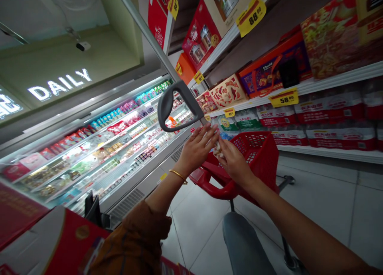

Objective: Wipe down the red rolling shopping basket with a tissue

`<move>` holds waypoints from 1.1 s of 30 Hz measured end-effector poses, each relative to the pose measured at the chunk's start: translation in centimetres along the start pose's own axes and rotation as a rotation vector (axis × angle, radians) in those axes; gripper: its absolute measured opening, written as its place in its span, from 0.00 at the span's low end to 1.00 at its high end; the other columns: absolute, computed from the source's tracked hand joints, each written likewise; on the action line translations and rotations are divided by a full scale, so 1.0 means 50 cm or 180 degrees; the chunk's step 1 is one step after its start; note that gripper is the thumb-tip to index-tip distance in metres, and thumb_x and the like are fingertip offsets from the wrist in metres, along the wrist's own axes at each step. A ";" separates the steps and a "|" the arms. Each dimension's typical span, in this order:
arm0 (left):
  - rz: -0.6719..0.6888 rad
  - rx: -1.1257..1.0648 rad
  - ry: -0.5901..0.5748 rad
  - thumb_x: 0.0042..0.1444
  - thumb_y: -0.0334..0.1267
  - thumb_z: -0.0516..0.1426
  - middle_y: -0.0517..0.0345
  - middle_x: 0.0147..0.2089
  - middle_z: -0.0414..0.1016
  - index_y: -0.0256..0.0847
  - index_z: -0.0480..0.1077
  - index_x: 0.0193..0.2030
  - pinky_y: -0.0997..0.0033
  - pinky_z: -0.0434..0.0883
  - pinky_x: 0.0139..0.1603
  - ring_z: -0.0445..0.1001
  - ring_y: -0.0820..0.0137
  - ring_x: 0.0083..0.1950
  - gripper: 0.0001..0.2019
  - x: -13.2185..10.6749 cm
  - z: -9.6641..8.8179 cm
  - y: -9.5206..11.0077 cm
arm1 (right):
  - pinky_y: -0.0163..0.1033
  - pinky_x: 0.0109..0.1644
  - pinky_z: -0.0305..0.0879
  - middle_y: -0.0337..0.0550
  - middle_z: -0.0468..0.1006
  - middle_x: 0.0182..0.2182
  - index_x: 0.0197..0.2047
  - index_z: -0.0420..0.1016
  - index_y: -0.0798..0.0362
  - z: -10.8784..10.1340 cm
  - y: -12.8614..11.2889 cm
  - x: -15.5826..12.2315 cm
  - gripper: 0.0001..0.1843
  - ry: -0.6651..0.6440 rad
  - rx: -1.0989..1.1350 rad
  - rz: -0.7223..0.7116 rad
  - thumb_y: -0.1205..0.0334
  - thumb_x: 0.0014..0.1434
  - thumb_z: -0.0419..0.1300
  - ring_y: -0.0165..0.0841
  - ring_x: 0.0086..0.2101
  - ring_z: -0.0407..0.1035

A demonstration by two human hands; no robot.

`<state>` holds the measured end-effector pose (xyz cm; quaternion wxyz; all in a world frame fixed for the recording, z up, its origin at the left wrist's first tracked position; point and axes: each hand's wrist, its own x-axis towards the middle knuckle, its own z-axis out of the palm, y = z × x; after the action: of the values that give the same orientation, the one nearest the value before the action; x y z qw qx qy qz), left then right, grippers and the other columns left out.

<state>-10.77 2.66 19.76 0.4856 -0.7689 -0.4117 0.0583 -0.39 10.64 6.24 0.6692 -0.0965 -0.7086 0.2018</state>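
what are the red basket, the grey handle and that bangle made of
The red shopping basket looks like moulded plastic: glossy, with even colour and a moulded grid of openings. The grey handle looks like matte plastic or rubber, its surface dull. The bangle has a shiny yellow gleam, so gold or gold-toned metal; the look cannot settle which.

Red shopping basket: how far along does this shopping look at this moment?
Done: no goods can be made out inside the red shopping basket from this view. In hand: the right hand holds a small wrapped packet, with the left hand open beside it. Left: the shelves of boxes and the chilled display case remain stocked.
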 end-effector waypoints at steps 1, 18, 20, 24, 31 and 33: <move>-0.0020 -0.0016 0.0012 0.64 0.30 0.47 0.50 0.69 0.57 0.39 0.56 0.66 0.54 0.54 0.70 0.46 0.62 0.72 0.23 -0.001 0.004 0.006 | 0.53 0.57 0.66 0.57 0.67 0.55 0.70 0.48 0.51 0.002 0.000 -0.007 0.32 0.0018 -0.0052 -0.0032 0.66 0.64 0.51 0.44 0.55 0.65; 0.0051 -0.0171 0.0082 0.64 0.28 0.47 0.49 0.66 0.62 0.35 0.58 0.64 0.57 0.57 0.70 0.47 0.63 0.71 0.21 -0.014 0.029 0.059 | 0.51 0.60 0.66 0.53 0.68 0.57 0.70 0.47 0.48 -0.037 0.058 -0.176 0.31 -0.0461 -0.0112 0.0317 0.62 0.66 0.51 0.41 0.56 0.65; 0.0166 -0.0081 0.0104 0.64 0.28 0.47 0.49 0.66 0.62 0.35 0.59 0.64 0.59 0.56 0.70 0.48 0.65 0.71 0.21 -0.011 0.022 0.051 | 0.51 0.60 0.65 0.52 0.68 0.57 0.69 0.50 0.48 -0.039 0.053 -0.174 0.30 -0.0431 -0.0105 0.0372 0.62 0.65 0.51 0.41 0.57 0.65; 0.0243 0.0065 0.0178 0.65 0.28 0.47 0.48 0.66 0.62 0.34 0.58 0.64 0.61 0.53 0.72 0.50 0.67 0.70 0.21 -0.003 0.005 0.032 | 0.50 0.61 0.65 0.52 0.68 0.58 0.69 0.51 0.47 -0.035 0.025 -0.118 0.30 -0.0147 -0.0032 0.0325 0.60 0.65 0.52 0.41 0.57 0.65; 0.0108 0.0083 0.0236 0.65 0.27 0.45 0.46 0.66 0.62 0.32 0.58 0.64 0.57 0.55 0.71 0.50 0.65 0.70 0.21 0.006 -0.022 -0.002 | 0.51 0.63 0.62 0.51 0.68 0.58 0.68 0.53 0.49 -0.024 -0.018 0.048 0.30 0.0176 0.0056 -0.0025 0.61 0.63 0.54 0.41 0.58 0.62; 0.0026 0.0113 0.0311 0.65 0.26 0.44 0.45 0.65 0.62 0.32 0.58 0.64 0.58 0.55 0.71 0.51 0.66 0.70 0.21 0.007 -0.028 -0.009 | 0.51 0.64 0.61 0.51 0.67 0.59 0.67 0.55 0.50 -0.024 -0.024 0.089 0.31 0.0247 0.0076 -0.0142 0.65 0.61 0.54 0.41 0.59 0.62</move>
<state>-10.13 2.02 20.95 0.5185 -0.7638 -0.3833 0.0300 0.58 11.54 10.80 0.7016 -0.0805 -0.6816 0.1914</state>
